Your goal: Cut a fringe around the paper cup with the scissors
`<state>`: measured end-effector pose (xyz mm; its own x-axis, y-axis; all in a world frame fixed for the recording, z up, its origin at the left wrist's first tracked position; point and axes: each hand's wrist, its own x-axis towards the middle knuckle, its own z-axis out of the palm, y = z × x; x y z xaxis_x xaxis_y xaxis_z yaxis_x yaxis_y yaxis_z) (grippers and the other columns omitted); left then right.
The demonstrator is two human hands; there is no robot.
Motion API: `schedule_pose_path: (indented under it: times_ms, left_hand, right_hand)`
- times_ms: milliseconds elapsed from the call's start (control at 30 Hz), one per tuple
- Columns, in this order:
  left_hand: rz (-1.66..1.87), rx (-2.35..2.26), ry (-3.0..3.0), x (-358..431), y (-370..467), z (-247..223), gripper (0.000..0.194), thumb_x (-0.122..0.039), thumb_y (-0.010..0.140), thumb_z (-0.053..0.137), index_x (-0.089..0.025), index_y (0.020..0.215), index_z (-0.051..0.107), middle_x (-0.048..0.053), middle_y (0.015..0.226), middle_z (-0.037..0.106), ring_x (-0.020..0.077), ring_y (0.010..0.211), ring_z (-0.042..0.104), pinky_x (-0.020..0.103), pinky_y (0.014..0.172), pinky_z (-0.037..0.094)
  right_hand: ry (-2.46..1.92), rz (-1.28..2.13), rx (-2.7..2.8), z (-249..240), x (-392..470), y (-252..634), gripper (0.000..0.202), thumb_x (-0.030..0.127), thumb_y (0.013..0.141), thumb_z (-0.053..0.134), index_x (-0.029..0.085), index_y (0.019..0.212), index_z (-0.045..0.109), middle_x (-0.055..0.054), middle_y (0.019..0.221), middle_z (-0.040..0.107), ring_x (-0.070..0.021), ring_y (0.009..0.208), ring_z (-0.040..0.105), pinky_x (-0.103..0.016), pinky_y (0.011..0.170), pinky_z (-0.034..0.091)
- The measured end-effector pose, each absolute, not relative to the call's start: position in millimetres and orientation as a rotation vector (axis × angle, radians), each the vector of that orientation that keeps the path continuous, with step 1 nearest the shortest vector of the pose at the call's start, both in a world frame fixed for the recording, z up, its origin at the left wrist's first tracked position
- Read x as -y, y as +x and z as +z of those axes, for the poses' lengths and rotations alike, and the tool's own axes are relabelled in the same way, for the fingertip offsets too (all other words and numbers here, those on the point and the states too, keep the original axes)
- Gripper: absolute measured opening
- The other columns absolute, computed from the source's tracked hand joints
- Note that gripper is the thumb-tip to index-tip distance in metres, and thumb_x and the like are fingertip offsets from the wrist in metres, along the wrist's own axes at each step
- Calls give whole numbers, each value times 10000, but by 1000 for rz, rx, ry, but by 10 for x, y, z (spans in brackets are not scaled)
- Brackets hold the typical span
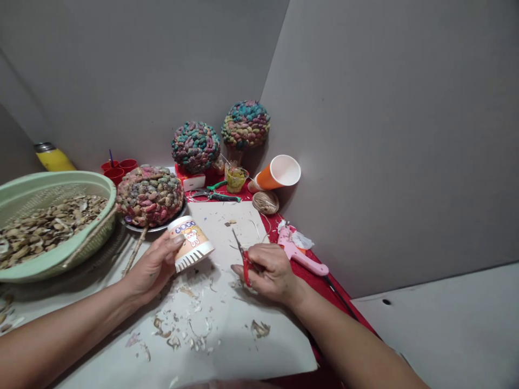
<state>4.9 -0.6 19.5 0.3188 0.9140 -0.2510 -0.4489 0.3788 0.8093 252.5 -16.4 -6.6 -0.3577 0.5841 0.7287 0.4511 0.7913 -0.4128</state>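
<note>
My left hand is closed around a paper cup printed with a white rabbit, its rim cut into strips along the lower edge. The cup is tilted above the white board. To its right, my right hand grips red-handled scissors; the blades point up and away from me, apart from the cup. Bits of shell and small scraps lie on the board below both hands. Just behind the cup, a ball covered in coloured shells rests in a metal dish, with a stick leaning from it.
A green basket of shells stands left. Two shell-covered balls, green-handled pliers, an orange cup and twine are at the back. A pink glue gun lies right, beside grey walls. A yellow bottle is far left.
</note>
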Motion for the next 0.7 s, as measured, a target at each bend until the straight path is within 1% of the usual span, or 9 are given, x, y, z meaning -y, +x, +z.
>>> schedule_pose_path:
  times_ms: [133,267,333,433,533,633,700]
  left_hand:
    - [977,-813,695,-32,33,244,329,-213,765,792,-176,1073,680,40,951,783,149,758,722,241,690,604]
    - [996,-827,682,-97,21,210,440,-170,762,787,-201,1177,645,44,1025,763,167,839,726,283,757,623]
    - [1010,-820,686,-108,28,180,414,-185,763,796,-194,1151,653,51,1028,753,172,840,718,302,753,632]
    - [1004,-794,721,-74,45,144,371,-259,764,815,-181,1093,663,56,985,738,170,795,698,296,684,634]
    - [945,-769,766,-18,53,117,404,-321,782,806,-192,1127,640,55,960,723,138,724,663,222,561,585]
    - [913,-746,771,8,55,98,436,-294,790,803,-210,1168,603,63,1040,717,134,771,664,224,596,589]
    - [912,-733,749,7,64,89,474,-245,781,811,-233,1189,570,61,1118,709,152,867,682,264,693,615]
  right_hand:
    - [-836,145,1906,-122,72,2571,444,254,886,646,217,590,318,76,526,264,-88,460,280,-238,479,224]
    - [-867,96,1871,-176,-11,2598,476,254,899,637,218,572,292,74,506,274,-84,442,290,-232,460,232]
    - [-880,76,1867,-201,-40,2601,480,271,900,636,219,571,290,72,502,281,-84,440,297,-230,459,242]
    - [-912,51,1858,-244,-78,2598,477,301,906,627,219,570,297,70,502,285,-85,439,302,-232,459,250]
    - [-949,32,1849,-299,-131,2593,478,312,906,622,216,565,301,72,498,286,-81,432,296,-230,451,244]
    - [-992,20,1836,-349,-192,2602,484,336,909,618,214,558,308,71,490,299,-79,429,299,-224,445,250]
    - [-1025,20,1825,-371,-221,2618,495,361,915,609,213,550,309,69,486,305,-80,431,303,-222,444,255]
